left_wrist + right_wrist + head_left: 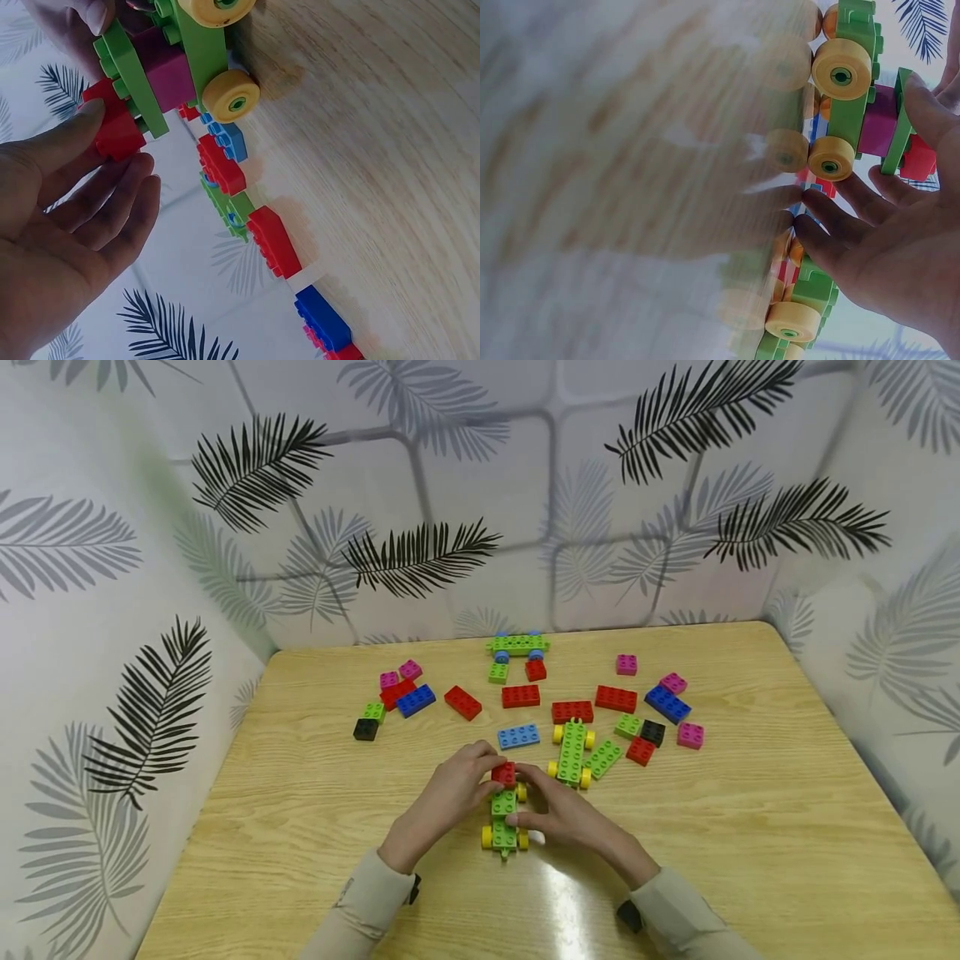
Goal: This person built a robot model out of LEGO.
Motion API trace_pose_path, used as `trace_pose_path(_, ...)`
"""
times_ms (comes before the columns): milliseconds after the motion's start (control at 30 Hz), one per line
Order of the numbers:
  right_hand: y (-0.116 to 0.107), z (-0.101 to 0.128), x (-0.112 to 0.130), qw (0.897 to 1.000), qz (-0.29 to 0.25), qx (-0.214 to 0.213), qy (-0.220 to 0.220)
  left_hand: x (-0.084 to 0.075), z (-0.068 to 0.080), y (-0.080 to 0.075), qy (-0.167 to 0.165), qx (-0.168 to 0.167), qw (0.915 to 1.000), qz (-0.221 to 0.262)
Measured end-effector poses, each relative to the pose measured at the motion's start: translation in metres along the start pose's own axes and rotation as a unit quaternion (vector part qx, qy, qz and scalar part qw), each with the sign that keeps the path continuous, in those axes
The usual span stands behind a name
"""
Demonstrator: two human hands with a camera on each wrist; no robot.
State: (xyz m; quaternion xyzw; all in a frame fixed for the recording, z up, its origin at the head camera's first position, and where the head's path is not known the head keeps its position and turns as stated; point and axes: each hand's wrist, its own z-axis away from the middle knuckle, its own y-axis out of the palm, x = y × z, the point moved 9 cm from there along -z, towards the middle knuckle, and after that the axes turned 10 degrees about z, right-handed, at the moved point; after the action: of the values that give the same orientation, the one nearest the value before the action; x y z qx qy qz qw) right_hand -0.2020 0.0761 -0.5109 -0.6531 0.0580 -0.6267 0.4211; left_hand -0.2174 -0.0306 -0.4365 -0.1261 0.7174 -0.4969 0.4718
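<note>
Red brick [504,773], half hidden, pinched by both hands' fingers [480,758] atop green car [504,820].

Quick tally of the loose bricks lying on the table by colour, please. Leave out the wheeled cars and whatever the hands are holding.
Red bricks: 7
Pink bricks: 5
Green bricks: 4
Blue bricks: 3
Black bricks: 2
Total: 21
</note>
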Motion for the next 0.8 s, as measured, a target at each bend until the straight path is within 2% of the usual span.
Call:
trace_pose_path(467, -0.0004, -0.0016, -0.0001, 1.0, 0.006, -0.005, 0.001, -0.0012, -0.0053, -0.0013, -0.002, 0.021, 0.9996, -0.02)
trace_pose_path(800, 0.0007, -0.0006, -0.0015, 1.0, 0.003, -0.002, 0.002, -0.002, -0.0037, 0.0001, 0.005, 0.016, 0.9998, -0.011)
